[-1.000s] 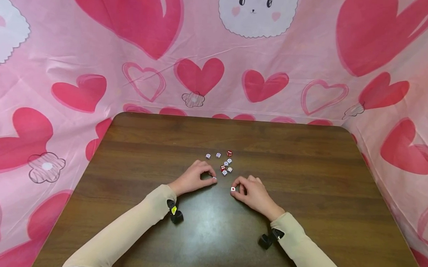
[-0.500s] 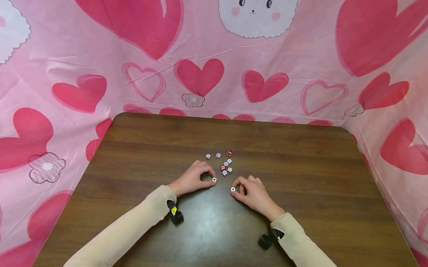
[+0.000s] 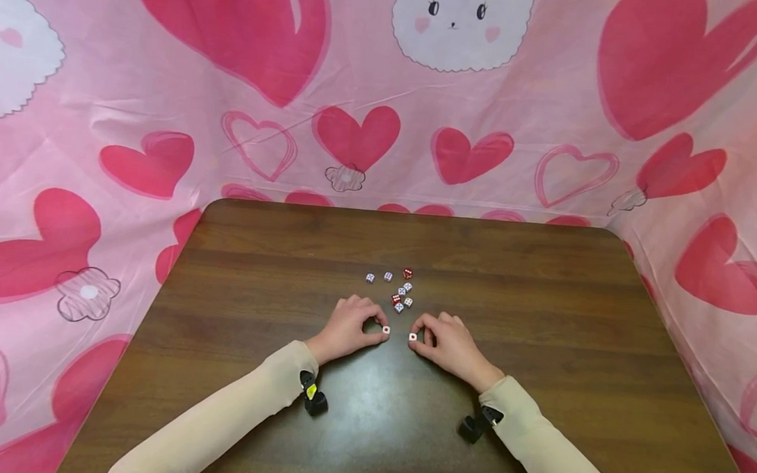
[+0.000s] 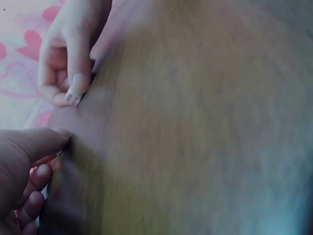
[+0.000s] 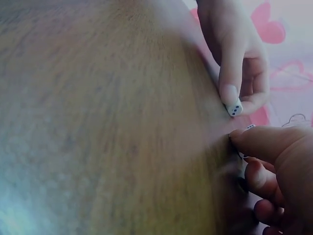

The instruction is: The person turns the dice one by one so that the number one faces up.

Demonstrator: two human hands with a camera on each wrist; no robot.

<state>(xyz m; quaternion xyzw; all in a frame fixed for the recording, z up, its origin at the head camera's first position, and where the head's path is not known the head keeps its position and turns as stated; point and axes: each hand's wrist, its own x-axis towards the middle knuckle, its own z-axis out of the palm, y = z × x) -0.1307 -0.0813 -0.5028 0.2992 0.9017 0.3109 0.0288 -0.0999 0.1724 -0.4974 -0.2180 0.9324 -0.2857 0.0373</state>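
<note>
In the head view my left hand (image 3: 348, 331) pinches a small white die (image 3: 386, 330) between thumb and fingertips, a red dot on its upper face. My right hand (image 3: 452, 350) grips a second white die (image 3: 412, 337) in the same way, also red dot up. The two dice are a short gap apart, close over the table. The right wrist view shows black pips on the side of the left hand's die (image 5: 235, 107). In the left wrist view, red marks show on the right hand's die (image 4: 73, 98); the left hand's own die is mostly hidden behind its thumb.
Just beyond the hands several dice lie loosely grouped on the brown wooden table (image 3: 509, 269): white ones (image 3: 370, 279) and two red ones, one red die (image 3: 408, 273) farther back. A pink heart-patterned cloth (image 3: 415, 91) hangs behind and beside the table.
My left hand has turned its die so the red dot shows on top, then moved right and nearer to me, closing on the right hand. The right hand has stayed nearly still.
</note>
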